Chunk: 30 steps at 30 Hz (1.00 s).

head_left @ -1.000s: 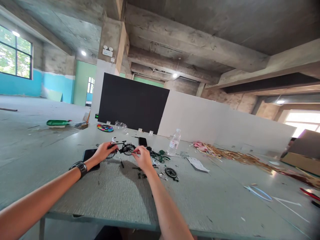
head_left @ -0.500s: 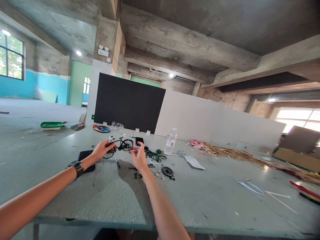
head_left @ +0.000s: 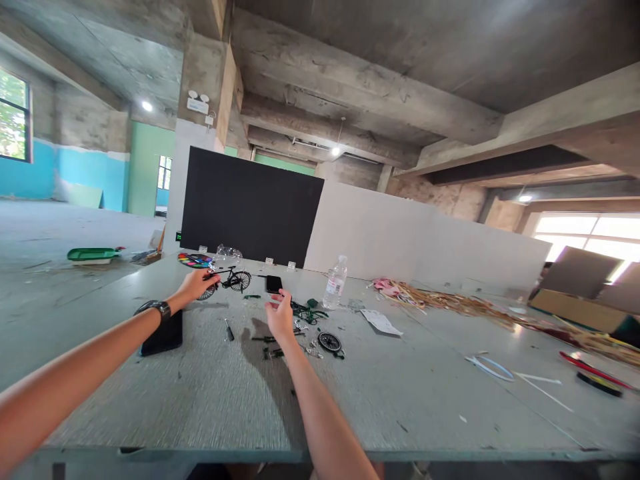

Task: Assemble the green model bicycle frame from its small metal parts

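Observation:
My left hand has its fingers closed on the rear part of a small black model bicycle, at the left of the grey table. My right hand is raised over the parts, its fingers apart and nothing between them. Just behind it lies a black phone. Dark green frame pieces and a loose black wheel lie to its right. A small screwdriver rests on the table between my two arms. Under my left wrist is a flat black object.
A clear bottle stands behind the parts, with a paper sheet to its right. A colourful palette and clear plastic lie at the back left. Wood strips run along the back right, before a white partition.
My left hand has moved left and back with the bicycle, away from my right hand. The screwdriver and a small green piece now show more fully. The view has shifted slightly.

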Each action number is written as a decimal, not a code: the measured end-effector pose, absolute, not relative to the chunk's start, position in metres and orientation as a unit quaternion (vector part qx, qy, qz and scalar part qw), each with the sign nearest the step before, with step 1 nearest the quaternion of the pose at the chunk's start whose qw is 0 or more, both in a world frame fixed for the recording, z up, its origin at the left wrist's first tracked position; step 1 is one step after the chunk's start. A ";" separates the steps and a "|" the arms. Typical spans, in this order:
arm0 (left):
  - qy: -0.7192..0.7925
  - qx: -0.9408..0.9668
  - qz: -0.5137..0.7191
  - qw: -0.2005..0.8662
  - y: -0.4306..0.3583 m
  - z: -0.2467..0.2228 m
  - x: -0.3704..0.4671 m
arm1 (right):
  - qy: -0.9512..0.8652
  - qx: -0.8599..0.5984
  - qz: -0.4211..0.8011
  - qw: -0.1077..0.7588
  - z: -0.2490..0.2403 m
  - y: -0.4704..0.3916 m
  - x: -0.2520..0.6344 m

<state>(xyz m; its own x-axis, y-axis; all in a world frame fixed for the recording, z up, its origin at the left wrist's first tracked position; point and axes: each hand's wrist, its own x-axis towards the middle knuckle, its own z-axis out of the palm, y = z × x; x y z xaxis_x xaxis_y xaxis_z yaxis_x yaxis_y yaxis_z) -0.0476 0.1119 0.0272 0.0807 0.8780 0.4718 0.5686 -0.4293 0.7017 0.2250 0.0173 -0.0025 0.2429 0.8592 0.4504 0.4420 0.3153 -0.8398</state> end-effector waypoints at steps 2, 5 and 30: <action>0.532 0.708 0.441 0.143 0.121 0.030 -0.051 | -0.590 -0.562 0.176 0.552 -0.003 0.017 0.224; 0.559 0.703 0.424 0.115 0.128 0.026 -0.051 | -0.597 -0.569 0.165 0.541 -0.003 0.018 0.223; 0.413 0.838 0.351 -0.064 0.047 0.020 -0.043 | -0.597 -0.770 -0.016 0.227 0.032 0.017 0.346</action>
